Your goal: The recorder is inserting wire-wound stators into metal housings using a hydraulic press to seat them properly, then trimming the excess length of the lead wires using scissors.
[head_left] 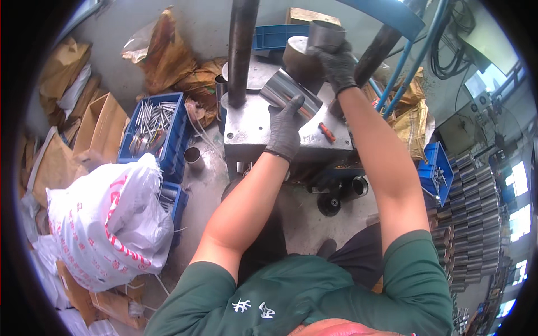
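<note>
My left hand [284, 133], in a dark glove, is closed on a shiny metal tube [288, 92] that lies tilted over the grey machine bed [249, 126]. Farther off to the right, my gloved right hand [339, 68] grips a dark, short metal cylinder [327, 35]. That cylinder is beside and slightly above a round metal block [296, 55] standing on the machine. Its lower part is hidden behind my fingers. A small red and black tool [327, 132] rests on the bed, to the right of my left hand.
Dark steel columns [242, 50] rise from the machine on both sides. To the left are a blue crate [178, 134] of metal rods and a white sack [106, 224]. Stacked metal tubes [473, 218] stand at right; a blue bin [436, 171] sits nearer. An upright tube [194, 158] is on the floor.
</note>
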The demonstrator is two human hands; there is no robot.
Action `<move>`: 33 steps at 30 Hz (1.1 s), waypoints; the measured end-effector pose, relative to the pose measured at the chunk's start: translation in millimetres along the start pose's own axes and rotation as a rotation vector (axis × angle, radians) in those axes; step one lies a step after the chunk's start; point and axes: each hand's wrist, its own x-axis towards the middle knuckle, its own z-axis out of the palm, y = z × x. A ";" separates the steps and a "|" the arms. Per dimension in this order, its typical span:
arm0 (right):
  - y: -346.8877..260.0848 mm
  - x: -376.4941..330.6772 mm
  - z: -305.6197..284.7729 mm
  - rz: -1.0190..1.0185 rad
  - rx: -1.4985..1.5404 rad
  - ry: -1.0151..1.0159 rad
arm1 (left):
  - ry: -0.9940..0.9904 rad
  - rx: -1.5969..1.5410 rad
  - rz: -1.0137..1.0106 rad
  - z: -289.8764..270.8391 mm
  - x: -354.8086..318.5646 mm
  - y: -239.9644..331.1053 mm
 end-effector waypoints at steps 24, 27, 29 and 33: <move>48.6 -251.0 -303.5 1.038 0.330 -0.373 | -0.811 1.234 0.221 12.2 -81.2 -85.7; 123.0 -322.3 -352.1 1.043 0.290 -0.222 | -0.826 1.168 0.121 13.5 -84.1 -95.9; 136.8 -364.6 -376.7 1.250 0.228 0.037 | -0.782 1.136 0.032 4.0 -81.0 -91.8; 178.2 -444.3 -433.5 1.391 0.323 0.582 | -0.807 1.087 -0.099 -0.1 -85.4 -94.6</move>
